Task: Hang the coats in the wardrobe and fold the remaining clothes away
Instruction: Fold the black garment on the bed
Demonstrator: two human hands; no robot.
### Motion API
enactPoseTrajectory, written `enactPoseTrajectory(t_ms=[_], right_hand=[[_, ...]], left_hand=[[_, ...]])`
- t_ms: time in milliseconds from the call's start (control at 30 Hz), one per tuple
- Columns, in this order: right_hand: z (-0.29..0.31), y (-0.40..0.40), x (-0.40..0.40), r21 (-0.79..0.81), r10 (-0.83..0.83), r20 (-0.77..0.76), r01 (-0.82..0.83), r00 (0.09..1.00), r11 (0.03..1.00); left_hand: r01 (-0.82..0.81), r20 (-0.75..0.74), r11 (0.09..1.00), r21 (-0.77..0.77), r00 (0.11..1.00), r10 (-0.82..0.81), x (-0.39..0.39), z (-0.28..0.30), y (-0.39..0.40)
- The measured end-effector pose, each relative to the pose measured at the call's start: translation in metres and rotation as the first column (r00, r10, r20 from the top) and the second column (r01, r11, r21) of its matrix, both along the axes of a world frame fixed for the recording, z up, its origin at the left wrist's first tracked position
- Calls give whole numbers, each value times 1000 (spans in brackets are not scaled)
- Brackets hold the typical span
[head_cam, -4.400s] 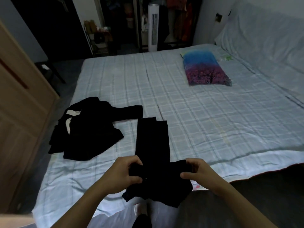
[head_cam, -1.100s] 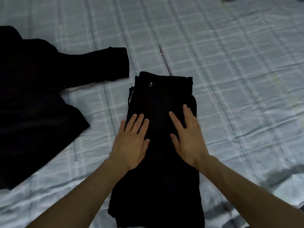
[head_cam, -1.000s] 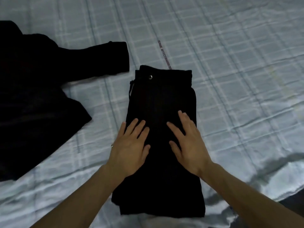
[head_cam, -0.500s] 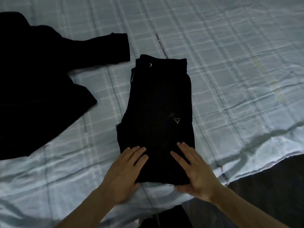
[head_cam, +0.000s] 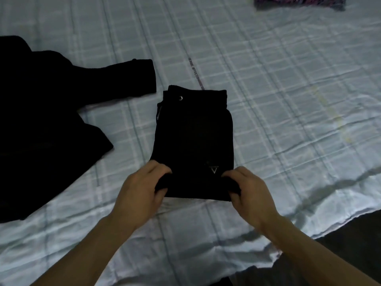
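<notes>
A pair of black trousers [head_cam: 193,137] lies folded on the checked bed sheet [head_cam: 278,100], waistband away from me, a small triangle logo near its near end. My left hand [head_cam: 138,193] grips the near left corner of the trousers, fingers curled over the fabric. My right hand [head_cam: 249,193] grips the near right corner the same way. The near edge is lifted slightly off the sheet. A black coat [head_cam: 45,124] lies spread out at the left, one sleeve reaching toward the trousers without touching them.
The edge of a purple patterned pillow [head_cam: 299,2] shows at the top right. The bed's near edge runs along the lower right, with dark floor [head_cam: 354,244] beyond it.
My hands slid down the trousers from the middle to the near end. They were pressing flat half a second ago; now both grip the near corners.
</notes>
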State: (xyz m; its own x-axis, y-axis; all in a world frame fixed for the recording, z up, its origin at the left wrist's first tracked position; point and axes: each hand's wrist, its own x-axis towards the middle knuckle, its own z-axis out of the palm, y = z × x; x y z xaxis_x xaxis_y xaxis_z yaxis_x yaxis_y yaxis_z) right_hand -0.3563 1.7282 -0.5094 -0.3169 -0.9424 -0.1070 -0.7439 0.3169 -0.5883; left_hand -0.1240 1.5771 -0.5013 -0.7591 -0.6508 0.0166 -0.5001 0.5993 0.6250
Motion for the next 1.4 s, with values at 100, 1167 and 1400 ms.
enactPoseTrajectory(t_ms=[100, 1167, 1400], right_hand=[[9, -38, -26, -55, -62, 33, 64, 998, 996], [-89, -184, -105, 126, 232, -246, -207, 941, 970], [-55, -155, -82, 101, 324, -72, -316, 943, 943]], left_hand=[[-104, -30, 995, -9, 994, 104, -29, 6, -36], [90, 481, 980, -179, 877, 8, -161, -89, -150], [127, 97, 948, -293, 990, -103, -119, -57, -121]])
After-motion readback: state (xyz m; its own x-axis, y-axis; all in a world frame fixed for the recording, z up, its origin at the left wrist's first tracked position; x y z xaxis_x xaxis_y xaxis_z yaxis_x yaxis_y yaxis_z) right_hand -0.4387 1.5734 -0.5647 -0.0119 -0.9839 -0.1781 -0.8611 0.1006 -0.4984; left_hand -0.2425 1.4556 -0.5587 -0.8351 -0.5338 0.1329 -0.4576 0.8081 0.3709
